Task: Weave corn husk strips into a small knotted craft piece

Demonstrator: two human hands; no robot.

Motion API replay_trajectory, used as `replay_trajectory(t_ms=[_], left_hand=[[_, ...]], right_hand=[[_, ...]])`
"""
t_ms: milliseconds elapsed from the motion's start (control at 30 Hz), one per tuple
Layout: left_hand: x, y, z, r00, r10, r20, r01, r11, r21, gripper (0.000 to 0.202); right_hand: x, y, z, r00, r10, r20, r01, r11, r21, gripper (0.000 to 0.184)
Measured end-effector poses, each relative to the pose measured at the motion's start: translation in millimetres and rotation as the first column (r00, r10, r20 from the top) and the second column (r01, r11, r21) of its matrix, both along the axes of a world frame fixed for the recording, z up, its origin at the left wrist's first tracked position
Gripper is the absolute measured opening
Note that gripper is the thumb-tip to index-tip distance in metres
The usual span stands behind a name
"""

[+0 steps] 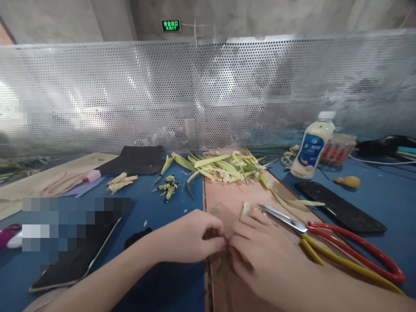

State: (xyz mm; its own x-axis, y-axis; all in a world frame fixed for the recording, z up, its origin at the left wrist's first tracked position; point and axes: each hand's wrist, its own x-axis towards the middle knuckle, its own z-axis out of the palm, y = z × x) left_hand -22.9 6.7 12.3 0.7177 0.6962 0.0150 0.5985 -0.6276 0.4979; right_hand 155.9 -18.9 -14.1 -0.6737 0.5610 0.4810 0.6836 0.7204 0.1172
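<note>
My left hand (191, 236) and right hand (263, 251) meet fingertip to fingertip at the near edge of the pink board (227, 195) on the blue tabletop (175, 286). Both grips are pinched closed on a pale green leaf strip (245, 209). I judge I am mid-split; the next move calls for a steady, opposed pull, with the scissors (286, 220) lying untouched by the board's right edge.

Both bare: left hand (191, 236), right hand (260, 249); forearms uncovered to frame edge.
</note>
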Motion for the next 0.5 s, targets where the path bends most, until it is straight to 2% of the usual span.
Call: replay_trajectory(t_ms=[500], left_hand=[[-0.9,1.5,-1.2,0.999,-0.031,0.034,0.03,0.999,0.014,0.012]], right_hand=[[-0.6,0.5,-2.5,1.0,-0.001,0.006,0.001,1.0,-0.02,0.01]])
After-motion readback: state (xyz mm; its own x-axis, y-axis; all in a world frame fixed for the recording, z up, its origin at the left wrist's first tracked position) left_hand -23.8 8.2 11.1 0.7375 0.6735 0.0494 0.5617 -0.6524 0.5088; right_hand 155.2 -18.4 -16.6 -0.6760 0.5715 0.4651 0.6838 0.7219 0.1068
